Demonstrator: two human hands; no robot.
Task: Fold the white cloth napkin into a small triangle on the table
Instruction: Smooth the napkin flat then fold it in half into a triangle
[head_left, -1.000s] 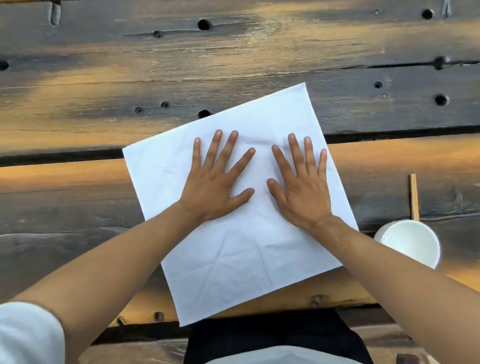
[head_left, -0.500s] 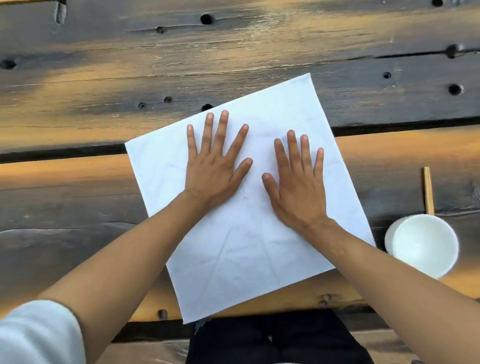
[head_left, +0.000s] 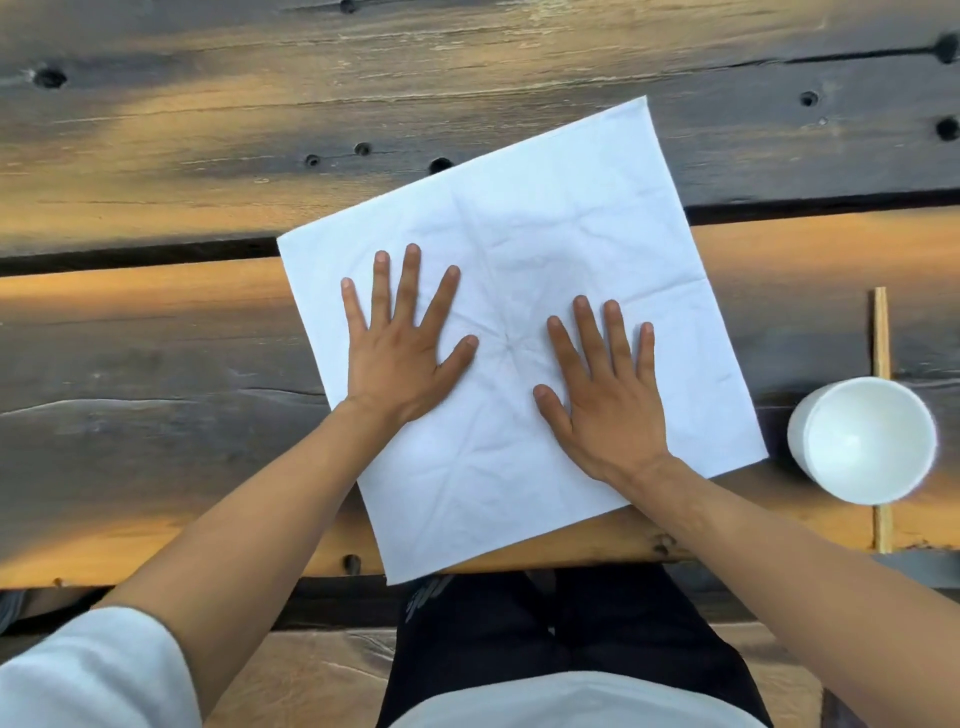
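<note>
Neither hand has a grip on anything: the left hand (head_left: 402, 358) and the right hand (head_left: 605, 400) both lie palm down with fingers spread, pressing flat on the white napkin (head_left: 524, 244). The left hand rests on the napkin's left half, the right one on its right half, with a bare stretch of cloth between the thumbs where old creases cross. The napkin lies fully unfolded as one square sheet, turned at a slant on the wooden bench (head_left: 182, 322); its near corner hangs slightly over the bench's front edge, and its far corner reaches across the dark gap between two planks. Off to the right, apart from the napkin, stands a white cup (head_left: 862, 441), touching a thin wooden stick (head_left: 881, 332) that lies partly behind it.
</note>
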